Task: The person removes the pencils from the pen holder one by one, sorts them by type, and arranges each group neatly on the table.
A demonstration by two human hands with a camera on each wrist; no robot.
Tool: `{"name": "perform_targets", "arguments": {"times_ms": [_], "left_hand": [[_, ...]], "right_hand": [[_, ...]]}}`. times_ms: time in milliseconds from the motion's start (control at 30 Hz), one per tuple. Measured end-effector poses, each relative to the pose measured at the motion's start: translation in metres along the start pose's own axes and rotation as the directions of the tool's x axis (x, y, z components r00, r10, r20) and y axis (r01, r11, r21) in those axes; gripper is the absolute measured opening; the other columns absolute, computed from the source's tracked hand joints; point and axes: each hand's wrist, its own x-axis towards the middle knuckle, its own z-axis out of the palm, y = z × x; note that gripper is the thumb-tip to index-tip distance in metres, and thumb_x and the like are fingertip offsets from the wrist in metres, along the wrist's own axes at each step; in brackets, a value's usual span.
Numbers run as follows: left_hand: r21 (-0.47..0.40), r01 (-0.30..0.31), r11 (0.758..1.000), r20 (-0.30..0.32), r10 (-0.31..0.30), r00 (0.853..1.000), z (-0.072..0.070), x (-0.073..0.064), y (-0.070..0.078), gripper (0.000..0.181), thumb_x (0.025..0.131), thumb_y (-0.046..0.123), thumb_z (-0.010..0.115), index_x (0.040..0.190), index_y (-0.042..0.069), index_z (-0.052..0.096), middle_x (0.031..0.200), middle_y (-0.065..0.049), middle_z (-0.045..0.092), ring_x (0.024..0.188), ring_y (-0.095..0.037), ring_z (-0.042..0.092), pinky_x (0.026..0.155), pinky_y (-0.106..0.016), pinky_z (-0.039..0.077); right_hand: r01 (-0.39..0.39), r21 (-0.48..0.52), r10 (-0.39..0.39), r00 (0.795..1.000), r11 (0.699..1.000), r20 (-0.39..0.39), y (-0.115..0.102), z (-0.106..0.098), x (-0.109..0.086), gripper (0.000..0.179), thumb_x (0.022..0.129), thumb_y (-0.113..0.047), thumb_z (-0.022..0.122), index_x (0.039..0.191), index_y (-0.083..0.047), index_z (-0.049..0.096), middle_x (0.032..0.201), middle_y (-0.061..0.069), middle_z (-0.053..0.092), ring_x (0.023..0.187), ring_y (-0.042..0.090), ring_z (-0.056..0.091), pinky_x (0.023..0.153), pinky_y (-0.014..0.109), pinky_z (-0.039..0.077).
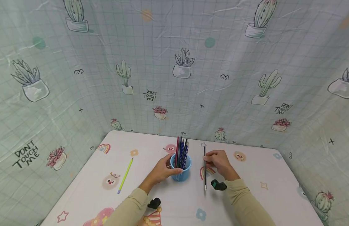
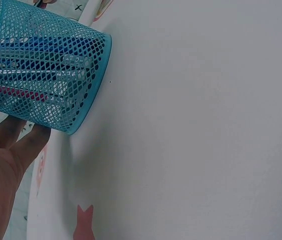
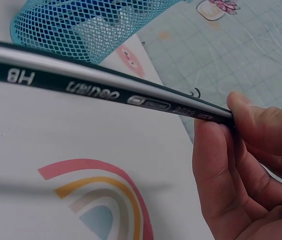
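A blue mesh pencil cup (image 1: 184,177) stands near the middle of the table, holding several dark and patterned pencils (image 1: 179,153). My left hand (image 1: 162,171) grips the cup from its left side, thumb across the front; the left wrist view shows fingers against the mesh (image 2: 88,75). Whether the cup's base touches the table is hard to tell. To the right of the cup, my right hand (image 1: 219,160) pinches a dark pencil (image 1: 205,175) between thumb and fingers, above the table. In the right wrist view this pencil (image 3: 106,82) has HB printed on its side.
A yellow-green pencil (image 1: 125,176) lies on the left part of the white patterned table (image 1: 242,194). Curtains (image 1: 202,88) printed with cacti surround the table at the back and sides. Black wrist devices (image 1: 218,185) sit at both cuffs.
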Motion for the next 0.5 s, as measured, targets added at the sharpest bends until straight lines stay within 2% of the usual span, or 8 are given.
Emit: {"name": "perform_targets", "arguments": {"times_ms": [500], "left_hand": [[-0.016,-0.006,1.000,0.006,0.006,1.000,0.000,0.000,0.000,0.081,0.088,0.026,0.085,0.157,0.014,0.043,0.150,-0.012,0.059,0.139,-0.036,0.058,0.116,-0.053,0.048]], "right_hand": [[0.001,0.024,-0.002,1.000,1.000,0.017,0.012,0.002,0.000,0.024,0.090,-0.001,0.076,0.110,0.011,0.070,0.085,0.007,0.073,0.065,0.013,0.068,0.061,0.026,0.061]]}}
